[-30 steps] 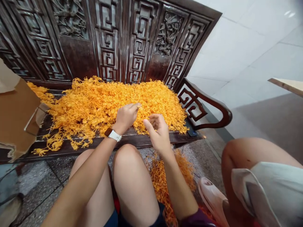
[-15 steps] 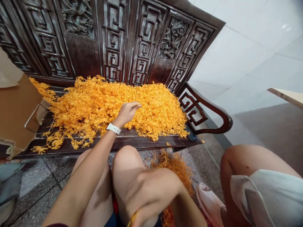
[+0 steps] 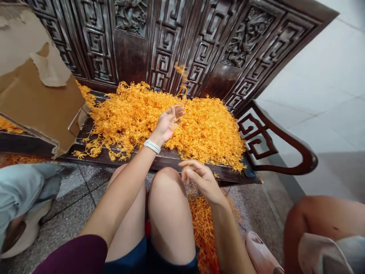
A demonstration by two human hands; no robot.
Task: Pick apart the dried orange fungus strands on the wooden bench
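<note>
Far left there's a torn cardboard box (image 3: pixel 37 99) sitting on the dark carved bench (image 3: pixel 199 57). Next to it, a big pile of orange strands (image 3: pixel 171 121) covers the tabletop. The left hand (image 3: pixel 168 121), white watch (image 3: pixel 152 146) on the wrist, hovers over the pile with its grip spread and a small orange sprig (image 3: pixel 181 82) in the air just above it. The right hand (image 3: pixel 201 179) is nearer, fingers loosely curled, holding nothing I can make out, over a second orange heap (image 3: pixel 202 224) on the floor. Far right, another person's knee (image 3: pixel 322 217).
</note>
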